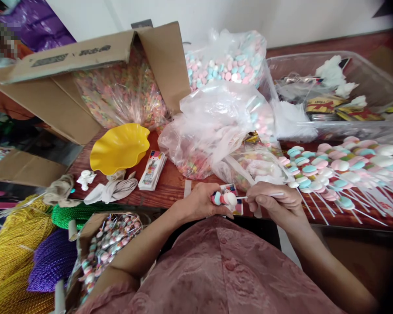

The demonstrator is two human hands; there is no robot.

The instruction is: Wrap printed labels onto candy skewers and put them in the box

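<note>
**While holding candy and stick over the near table edge**

Clamps left hand point(199, 204) around marshmallow pieces point(223, 199). Pinches thin white stick point(275, 194) in closed right hand point(271, 202), tip toward them, likely for a square meeting. To the right, filled skewers point(340, 168) fanned on wooden table point(170, 183), sticks nearest for easy reach. Beyond: candy bags point(229, 56), yellow bowl point(119, 148), cardboard box point(160, 56), white wall point(314, 17).

We see a yellow bowl point(119, 147), pastel pink, blue and white sweets point(339, 168), a brown table point(170, 183), and purple cord point(52, 261) beside gold cord point(9, 257).
</note>
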